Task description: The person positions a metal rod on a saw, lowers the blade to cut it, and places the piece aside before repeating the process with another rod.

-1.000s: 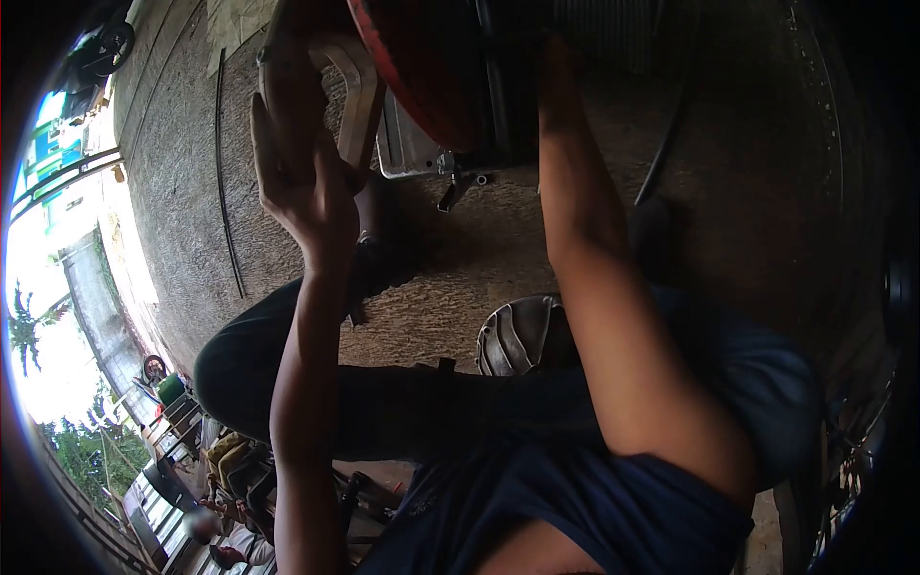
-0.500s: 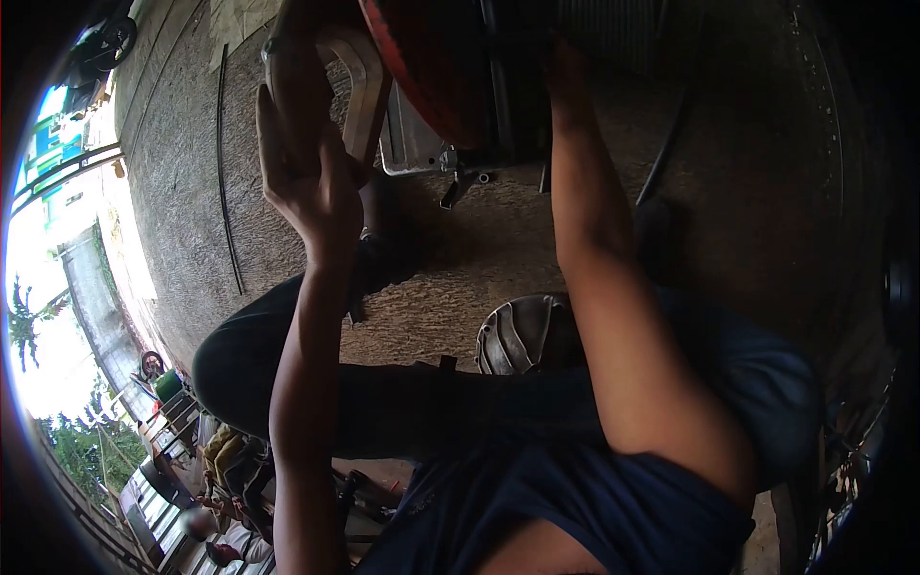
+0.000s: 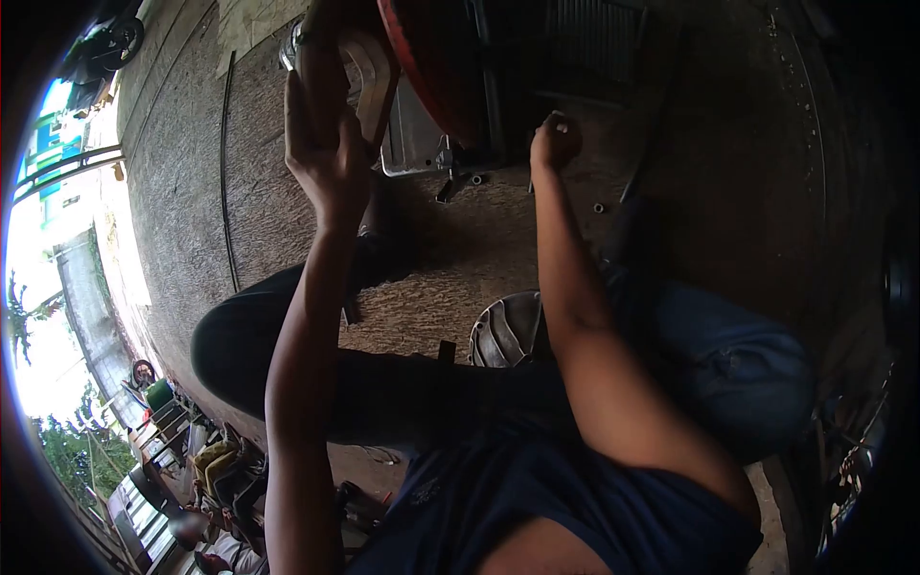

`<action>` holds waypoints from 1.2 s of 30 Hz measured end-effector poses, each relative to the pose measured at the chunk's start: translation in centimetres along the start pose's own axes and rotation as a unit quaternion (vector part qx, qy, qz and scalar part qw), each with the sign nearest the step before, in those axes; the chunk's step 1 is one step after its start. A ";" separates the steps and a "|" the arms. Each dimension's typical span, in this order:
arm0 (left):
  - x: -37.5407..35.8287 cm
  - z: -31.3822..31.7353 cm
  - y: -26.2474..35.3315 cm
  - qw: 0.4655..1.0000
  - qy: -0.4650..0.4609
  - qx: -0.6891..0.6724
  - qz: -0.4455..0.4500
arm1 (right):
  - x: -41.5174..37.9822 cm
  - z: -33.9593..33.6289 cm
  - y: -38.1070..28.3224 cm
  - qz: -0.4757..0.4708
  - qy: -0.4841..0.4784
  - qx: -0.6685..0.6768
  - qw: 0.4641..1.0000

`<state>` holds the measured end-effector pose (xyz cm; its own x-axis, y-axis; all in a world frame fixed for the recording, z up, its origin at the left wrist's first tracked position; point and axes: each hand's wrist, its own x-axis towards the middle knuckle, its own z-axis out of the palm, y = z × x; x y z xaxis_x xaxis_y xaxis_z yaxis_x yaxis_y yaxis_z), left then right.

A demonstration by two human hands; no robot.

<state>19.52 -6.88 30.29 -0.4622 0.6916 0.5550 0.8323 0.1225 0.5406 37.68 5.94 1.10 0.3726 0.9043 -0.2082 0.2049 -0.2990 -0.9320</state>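
Observation:
My left hand [image 3: 331,177] is wrapped round a dark, curved tube-like part at the upper left, one finger lying along its side. Beside it runs a bent metal piece [image 3: 372,101] with a pale inner edge. My right hand [image 3: 556,144] is closed in a fist in front of the dark machine; a small light tip shows at its top, and I cannot tell what it grips. Between the hands stand a red curved panel [image 3: 422,72] and a grey metal plate [image 3: 407,134]. A small bracket [image 3: 445,158] juts out near the plate's lower corner.
Near my legs lies a round ribbed metal cover [image 3: 503,331]. Small ring-shaped pieces [image 3: 599,208] rest on the rough floor [image 3: 273,192]. A long thin rod [image 3: 227,172] lies at left. People sit at the lower left, and a motorbike [image 3: 110,43] stands at the upper left.
My right hand has come back toward me from the dark machine and now shows as a fist. My left hand stays on the curved part, shifted slightly right in view.

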 end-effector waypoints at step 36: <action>-0.2 0.2 1.0 0.992 0.007 -0.079 -0.102 | -18.6 -2.6 -1.2 -0.202 -0.225 -0.291 0.907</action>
<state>20.44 -6.75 30.62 -0.6207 0.6538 0.4327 0.6640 0.1449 0.7335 32.80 -11.32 6.88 -0.2210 0.9695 -0.1063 0.7352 0.0939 -0.6714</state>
